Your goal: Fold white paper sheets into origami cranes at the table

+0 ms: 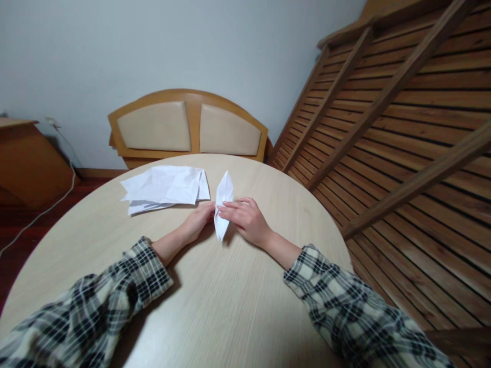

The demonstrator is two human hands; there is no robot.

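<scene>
Between my two hands is a folded piece of white paper, long and narrow with a pointed far end, its length running away from me. My left hand grips it at its left edge, the fingertips partly hidden behind the paper. From the right, my right hand lays its fingers across the paper's middle, with the fingertips pressed on its face. The near end of the paper tapers too and casts a small shadow on the table.
Several creased white sheets lie in a loose pile on the round wooden table, left of the folded piece. Beyond the table stands a padded headboard against the wall. A slatted wooden frame leans at the right. A white cable trails at the left.
</scene>
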